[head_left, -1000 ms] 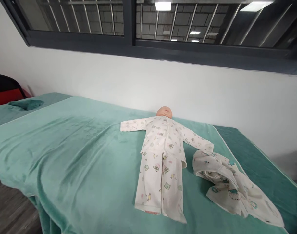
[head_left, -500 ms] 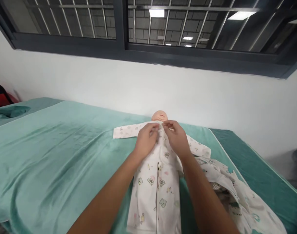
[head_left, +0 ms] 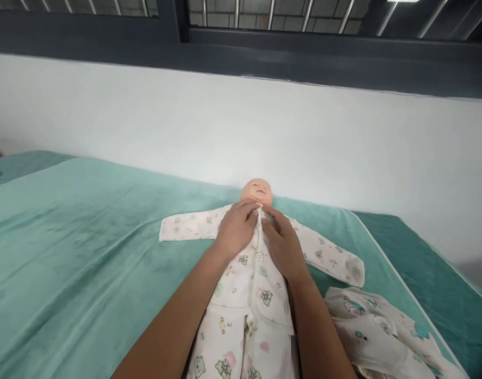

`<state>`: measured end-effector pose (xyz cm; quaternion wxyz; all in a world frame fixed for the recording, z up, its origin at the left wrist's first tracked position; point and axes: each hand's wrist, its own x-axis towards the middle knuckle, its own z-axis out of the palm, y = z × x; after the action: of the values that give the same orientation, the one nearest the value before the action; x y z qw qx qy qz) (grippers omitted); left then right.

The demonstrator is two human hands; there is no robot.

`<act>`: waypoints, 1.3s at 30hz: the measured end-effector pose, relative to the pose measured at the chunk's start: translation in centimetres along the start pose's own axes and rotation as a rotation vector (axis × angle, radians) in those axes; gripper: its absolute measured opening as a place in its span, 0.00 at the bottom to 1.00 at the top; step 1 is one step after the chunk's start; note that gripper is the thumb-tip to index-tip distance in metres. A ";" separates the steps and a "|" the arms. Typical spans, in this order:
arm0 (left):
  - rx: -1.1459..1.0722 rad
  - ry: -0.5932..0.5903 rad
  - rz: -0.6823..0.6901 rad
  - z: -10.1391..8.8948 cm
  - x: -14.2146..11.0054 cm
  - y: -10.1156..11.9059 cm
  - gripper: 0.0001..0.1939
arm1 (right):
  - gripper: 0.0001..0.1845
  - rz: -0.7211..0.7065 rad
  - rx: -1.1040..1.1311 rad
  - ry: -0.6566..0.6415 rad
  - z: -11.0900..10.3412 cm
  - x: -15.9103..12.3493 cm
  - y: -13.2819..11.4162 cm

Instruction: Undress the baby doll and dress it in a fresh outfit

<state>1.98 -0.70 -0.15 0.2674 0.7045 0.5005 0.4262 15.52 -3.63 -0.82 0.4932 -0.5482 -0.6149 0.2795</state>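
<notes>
A baby doll (head_left: 257, 191) lies on its back on a teal blanket (head_left: 86, 237), dressed in a white printed top (head_left: 248, 273) and matching trousers (head_left: 241, 352). Both of my hands rest on the doll's chest just under its chin. My left hand (head_left: 236, 229) pinches the left edge of the top's front opening near the collar. My right hand (head_left: 282, 243) pinches the opposite edge, fingertips meeting my left hand's. The sleeves lie spread out to either side.
A second crumpled printed garment (head_left: 383, 331) lies on the blanket at the lower right. A darker teal cover (head_left: 430, 279) shows along the right side. A white wall (head_left: 241, 126) under a dark window frame stands close behind the doll.
A second ago no hands were in view. Both hands came in onto the doll's chest and now sit closer to its collar; my view has moved nearer and lower.
</notes>
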 end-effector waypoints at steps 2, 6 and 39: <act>-0.026 0.016 -0.040 0.0 0.1 -0.1 0.16 | 0.21 -0.025 -0.007 -0.026 0.0 0.1 0.2; -0.068 0.051 -0.079 0.1 -0.1 -0.3 0.13 | 0.23 -0.079 -0.083 -0.092 -0.2 0.4 0.5; 0.024 0.086 -0.017 0.1 -1.0 0.2 0.15 | 0.14 0.072 0.092 0.003 0.0 0.5 0.2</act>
<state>2.00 -1.75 -0.35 0.2408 0.6845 0.5228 0.4475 15.65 -3.10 -0.84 0.5085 -0.5469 -0.5807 0.3242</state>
